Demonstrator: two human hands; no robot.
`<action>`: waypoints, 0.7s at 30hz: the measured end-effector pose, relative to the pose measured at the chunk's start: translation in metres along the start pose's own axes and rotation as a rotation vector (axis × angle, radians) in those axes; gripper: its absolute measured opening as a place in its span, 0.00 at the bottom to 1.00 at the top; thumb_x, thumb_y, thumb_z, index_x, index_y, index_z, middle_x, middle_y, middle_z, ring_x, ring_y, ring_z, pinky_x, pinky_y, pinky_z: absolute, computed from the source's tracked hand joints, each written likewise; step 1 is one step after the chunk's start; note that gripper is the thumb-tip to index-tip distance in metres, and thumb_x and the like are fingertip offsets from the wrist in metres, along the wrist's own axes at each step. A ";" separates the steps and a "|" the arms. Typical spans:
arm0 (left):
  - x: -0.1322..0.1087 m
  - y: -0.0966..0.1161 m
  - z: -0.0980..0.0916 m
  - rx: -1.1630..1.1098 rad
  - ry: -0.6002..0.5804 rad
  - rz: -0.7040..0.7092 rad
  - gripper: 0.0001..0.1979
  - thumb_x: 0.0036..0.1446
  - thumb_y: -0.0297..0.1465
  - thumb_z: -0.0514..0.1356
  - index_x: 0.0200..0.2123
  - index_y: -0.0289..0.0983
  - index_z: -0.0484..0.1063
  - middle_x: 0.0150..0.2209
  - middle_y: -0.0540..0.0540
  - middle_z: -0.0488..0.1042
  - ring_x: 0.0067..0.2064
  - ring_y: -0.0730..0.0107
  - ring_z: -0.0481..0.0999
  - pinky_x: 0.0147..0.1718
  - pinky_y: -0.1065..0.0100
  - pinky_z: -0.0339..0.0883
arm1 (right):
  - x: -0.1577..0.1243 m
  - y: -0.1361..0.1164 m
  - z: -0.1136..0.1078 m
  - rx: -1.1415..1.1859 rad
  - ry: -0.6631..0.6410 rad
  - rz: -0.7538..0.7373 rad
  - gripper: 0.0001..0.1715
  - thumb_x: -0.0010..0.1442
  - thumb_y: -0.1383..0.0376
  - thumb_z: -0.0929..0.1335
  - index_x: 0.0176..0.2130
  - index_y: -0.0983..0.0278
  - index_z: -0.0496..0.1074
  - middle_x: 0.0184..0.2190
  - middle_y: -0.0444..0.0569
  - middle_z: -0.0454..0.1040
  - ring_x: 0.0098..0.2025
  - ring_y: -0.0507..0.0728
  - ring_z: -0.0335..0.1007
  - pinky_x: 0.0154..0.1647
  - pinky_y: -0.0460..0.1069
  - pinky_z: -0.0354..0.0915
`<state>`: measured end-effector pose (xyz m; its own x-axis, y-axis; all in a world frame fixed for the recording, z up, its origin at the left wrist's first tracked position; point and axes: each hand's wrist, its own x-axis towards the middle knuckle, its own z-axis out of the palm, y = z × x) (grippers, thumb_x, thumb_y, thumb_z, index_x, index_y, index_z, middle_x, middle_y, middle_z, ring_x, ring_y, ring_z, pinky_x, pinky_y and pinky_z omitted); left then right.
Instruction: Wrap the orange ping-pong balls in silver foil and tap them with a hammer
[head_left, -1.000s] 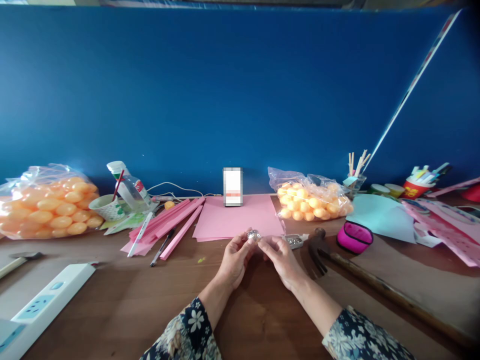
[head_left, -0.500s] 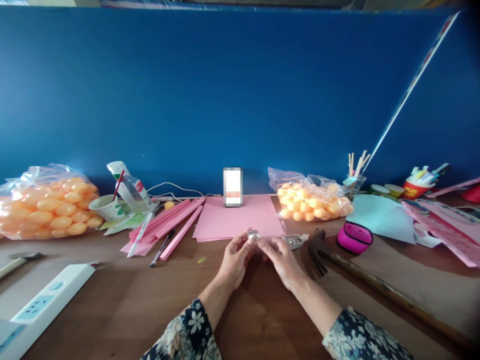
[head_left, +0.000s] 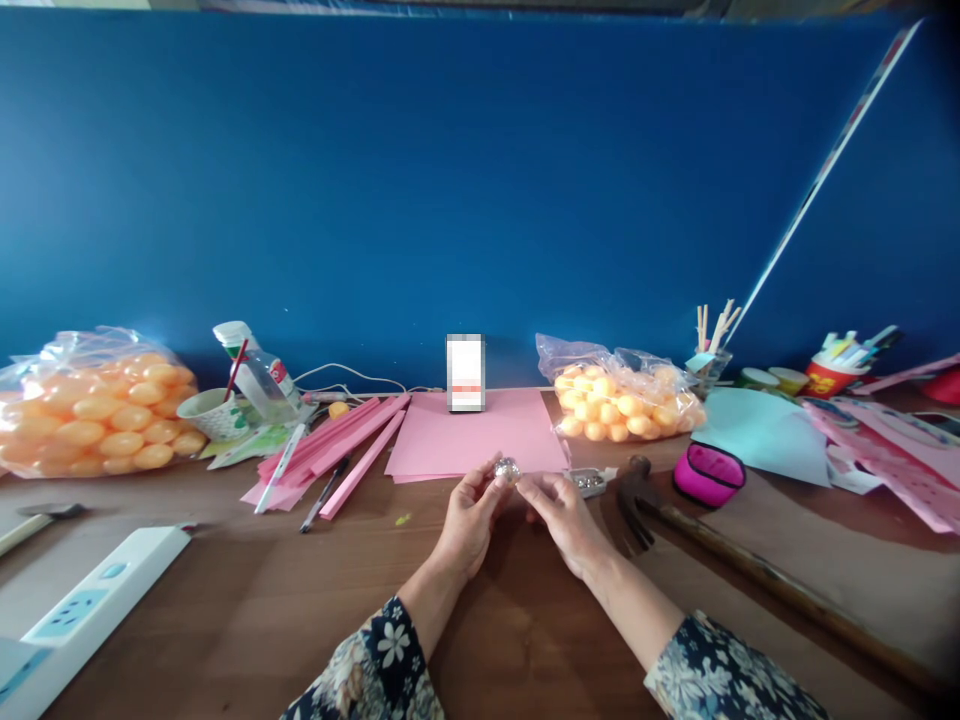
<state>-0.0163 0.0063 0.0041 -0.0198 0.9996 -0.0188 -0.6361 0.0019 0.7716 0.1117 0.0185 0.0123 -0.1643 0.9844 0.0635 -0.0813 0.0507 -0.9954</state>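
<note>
Between the fingertips of both hands is a small, shiny, silvery round piece [head_left: 507, 469]; its exact kind is too small to make out. My left hand [head_left: 472, 517] is closed, its thumb and fingers pinching the piece from the left. From the right, my right hand [head_left: 562, 515] pinches at its edge, with the fingertips partly hidden. Just beyond the hands lie pink paper sheets [head_left: 472, 435]. Close to my right hand is a small clear packet [head_left: 590, 482] with silvery bits in it, and beside that a claw hammer [head_left: 720, 550].
Bags of orange balls stand at the left [head_left: 97, 415] and right [head_left: 619, 405]. A phone [head_left: 466, 374] with a blurred screen leans at the back. Pink strips [head_left: 337, 445], a pen [head_left: 325, 495], a power strip [head_left: 90, 610] and a magenta pouch [head_left: 709, 475] lie around the table.
</note>
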 end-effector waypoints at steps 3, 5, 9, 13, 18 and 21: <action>0.000 0.001 0.001 0.013 0.006 0.007 0.22 0.47 0.29 0.63 0.48 0.37 0.69 0.46 0.42 0.73 0.48 0.65 0.71 0.51 0.62 0.59 | -0.001 -0.002 0.000 0.002 -0.016 -0.006 0.16 0.50 0.55 0.69 0.28 0.66 0.73 0.22 0.44 0.69 0.24 0.50 0.59 0.24 0.45 0.60; -0.001 0.001 0.001 0.018 0.008 0.008 0.22 0.46 0.29 0.63 0.48 0.37 0.69 0.47 0.42 0.73 0.48 0.65 0.71 0.51 0.63 0.59 | -0.001 -0.002 0.000 0.003 -0.022 -0.006 0.17 0.50 0.54 0.69 0.29 0.66 0.73 0.22 0.45 0.69 0.24 0.50 0.59 0.24 0.45 0.60; -0.001 0.001 0.000 0.025 0.009 0.007 0.23 0.46 0.29 0.64 0.48 0.38 0.68 0.48 0.42 0.72 0.48 0.65 0.71 0.51 0.64 0.60 | 0.000 -0.002 0.000 0.007 -0.027 0.011 0.18 0.49 0.53 0.69 0.28 0.67 0.73 0.23 0.45 0.70 0.23 0.50 0.59 0.24 0.45 0.60; 0.000 0.000 -0.001 0.034 0.000 0.011 0.23 0.47 0.29 0.63 0.49 0.37 0.68 0.49 0.41 0.72 0.49 0.63 0.70 0.50 0.62 0.61 | 0.001 -0.002 0.000 0.006 -0.021 0.025 0.18 0.48 0.53 0.69 0.27 0.66 0.73 0.21 0.44 0.69 0.23 0.50 0.59 0.23 0.45 0.59; 0.001 -0.001 -0.001 0.036 -0.003 0.012 0.22 0.48 0.29 0.63 0.48 0.38 0.68 0.49 0.42 0.72 0.49 0.64 0.70 0.52 0.62 0.59 | 0.001 -0.002 0.000 0.013 -0.014 0.022 0.16 0.47 0.54 0.70 0.26 0.66 0.73 0.21 0.43 0.68 0.23 0.50 0.60 0.24 0.45 0.60; 0.001 -0.001 -0.001 0.034 -0.004 0.013 0.21 0.48 0.29 0.62 0.48 0.38 0.69 0.49 0.42 0.72 0.49 0.65 0.70 0.53 0.61 0.58 | 0.000 -0.001 0.000 0.000 0.000 0.020 0.15 0.49 0.56 0.70 0.27 0.66 0.72 0.21 0.43 0.68 0.23 0.50 0.59 0.24 0.45 0.60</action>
<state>-0.0166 0.0070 0.0022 -0.0253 0.9997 -0.0062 -0.6089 -0.0105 0.7932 0.1116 0.0189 0.0137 -0.1657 0.9852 0.0440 -0.0784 0.0313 -0.9964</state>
